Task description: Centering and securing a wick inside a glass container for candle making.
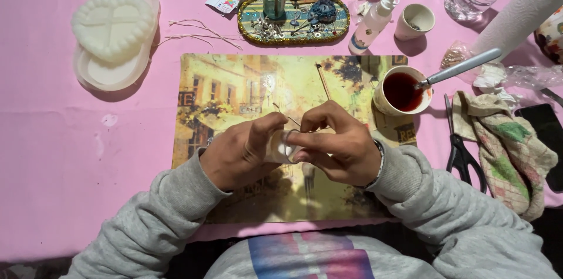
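My left hand (237,153) and my right hand (337,147) meet over a picture placemat (234,91). Between them they hold a small clear glass container (282,147) with something white inside. The right fingers pinch a thin wick (283,114) that rises from the glass. Both hands are closed on the glass, which hides most of it.
A cup of dark red liquid (402,91) with a metal spoon (460,68) stands right of the mat. Scissors (462,153) and a stained cloth (509,147) lie at the right. A white heart-shaped mould (114,24) sits at the far left, an oval tray (293,20) of small items at the back.
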